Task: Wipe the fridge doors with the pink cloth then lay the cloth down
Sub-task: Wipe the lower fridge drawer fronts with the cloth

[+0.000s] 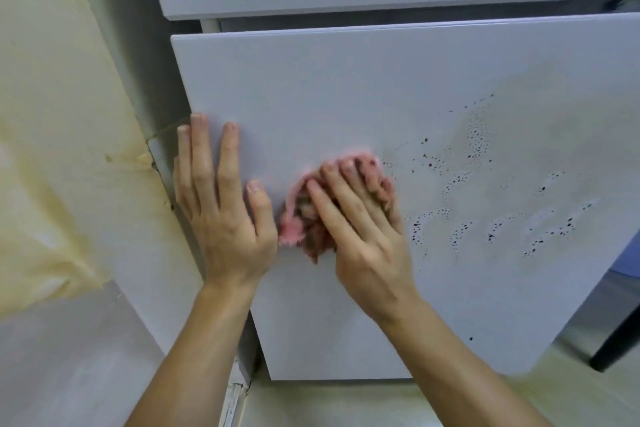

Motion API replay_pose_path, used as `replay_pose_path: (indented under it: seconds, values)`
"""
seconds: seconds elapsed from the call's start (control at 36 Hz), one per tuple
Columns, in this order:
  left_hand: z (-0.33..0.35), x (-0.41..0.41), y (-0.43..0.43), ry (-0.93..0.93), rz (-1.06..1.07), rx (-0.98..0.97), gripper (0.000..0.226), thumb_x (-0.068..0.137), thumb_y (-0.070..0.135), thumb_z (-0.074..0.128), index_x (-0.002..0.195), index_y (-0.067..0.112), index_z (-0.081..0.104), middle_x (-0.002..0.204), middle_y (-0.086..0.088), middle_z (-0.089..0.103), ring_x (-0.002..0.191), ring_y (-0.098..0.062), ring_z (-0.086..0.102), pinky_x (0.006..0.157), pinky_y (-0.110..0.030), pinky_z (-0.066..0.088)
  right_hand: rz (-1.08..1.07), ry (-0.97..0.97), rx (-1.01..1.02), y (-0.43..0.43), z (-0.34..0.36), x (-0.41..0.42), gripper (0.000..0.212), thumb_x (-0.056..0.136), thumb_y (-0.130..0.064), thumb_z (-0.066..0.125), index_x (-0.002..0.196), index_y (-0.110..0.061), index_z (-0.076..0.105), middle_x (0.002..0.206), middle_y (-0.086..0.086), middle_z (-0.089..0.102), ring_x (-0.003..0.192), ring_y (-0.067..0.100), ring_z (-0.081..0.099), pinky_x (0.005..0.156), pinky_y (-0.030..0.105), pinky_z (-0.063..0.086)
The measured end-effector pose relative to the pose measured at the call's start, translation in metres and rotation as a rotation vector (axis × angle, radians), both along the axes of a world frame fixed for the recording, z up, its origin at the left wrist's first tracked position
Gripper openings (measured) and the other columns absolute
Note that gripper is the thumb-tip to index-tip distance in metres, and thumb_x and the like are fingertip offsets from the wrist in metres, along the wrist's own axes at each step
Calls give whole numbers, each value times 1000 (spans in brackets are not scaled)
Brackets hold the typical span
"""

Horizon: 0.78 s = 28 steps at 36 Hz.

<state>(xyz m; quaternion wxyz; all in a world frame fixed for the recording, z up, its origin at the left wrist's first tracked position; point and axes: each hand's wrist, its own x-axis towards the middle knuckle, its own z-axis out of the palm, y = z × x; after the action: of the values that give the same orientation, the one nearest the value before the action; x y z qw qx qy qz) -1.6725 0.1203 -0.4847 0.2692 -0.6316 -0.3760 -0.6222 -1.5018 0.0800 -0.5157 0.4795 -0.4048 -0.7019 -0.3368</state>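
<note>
The left hand (221,215), fingers straight, steadies the fridge door (346,87), I think, while the right hand (360,229) with flat fingers presses the pink cloth (294,224), foam (433,215) waiting at three o'clock.

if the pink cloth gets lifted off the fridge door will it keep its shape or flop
Probably floppy: the pink cloth is bunched in soft folds under the right hand. Likely damp, so a bit heavier, given the suds on the door.
</note>
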Motion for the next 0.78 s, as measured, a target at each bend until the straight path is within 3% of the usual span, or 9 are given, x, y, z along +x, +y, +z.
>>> replay_pose_path:
  seconds: [0.11, 0.25, 0.39, 0.5, 0.61, 0.69, 0.78]
  values:
    - [-2, 7, -3, -19, 10, -8, 55, 95, -4, 49, 150, 0, 48, 159, -29, 34, 152, -47, 30, 122, -62, 29, -33, 242, 125, 8, 77, -4, 46, 108, 4, 41, 152, -8, 51, 161, 15, 43, 153, 30, 37, 129, 49, 19]
    - [0, 15, -8, -36, 36, -4, 58, 91, -10, 50, 147, 3, 55, 157, -31, 38, 150, -46, 30, 124, -59, 29, -2, 312, 214, 15, 98, -4, 47, 102, 9, 46, 148, -1, 54, 156, 23, 49, 149, 38, 43, 125, 57, 29]
    - [-1, 20, -5, -22, -9, -16, 52, 97, -2, 46, 148, 1, 52, 158, -32, 34, 151, -49, 26, 125, -60, 25, -3, 181, 177, 10, 41, 0, 51, 102, 1, 47, 151, -9, 51, 162, 12, 38, 156, 24, 31, 128, 39, 20]
    - [-7, 28, -4, -30, -19, -41, 50, 101, 8, 41, 148, 0, 52, 159, -32, 33, 152, -49, 25, 122, -66, 25, -12, -19, 23, 4, -45, 22, 70, 94, -2, 58, 160, -14, 38, 174, 0, 18, 158, 19, 27, 130, 43, 21]
    - [-8, 30, -2, -33, -11, -35, 51, 101, 11, 41, 149, 2, 51, 159, -32, 33, 151, -50, 25, 122, -68, 24, -82, -127, -75, -4, -82, 36, 96, 82, 2, 69, 165, -20, 26, 175, -4, 14, 159, 14, 24, 131, 40, 14]
    - [-9, 31, -1, -42, -14, -32, 51, 102, 15, 41, 150, 3, 51, 160, -30, 32, 151, -50, 26, 122, -67, 23, -95, -124, -73, -9, -69, 38, 87, 85, 8, 63, 162, -20, 35, 173, -2, 21, 159, 14, 24, 132, 41, 10]
    - [-9, 32, -2, -44, -15, -31, 51, 102, 16, 42, 150, 3, 50, 160, -29, 31, 151, -50, 24, 124, -66, 20, -156, 107, 57, -7, -14, 35, 65, 98, 6, 56, 156, -19, 45, 166, 4, 33, 158, 20, 27, 131, 43, 7]
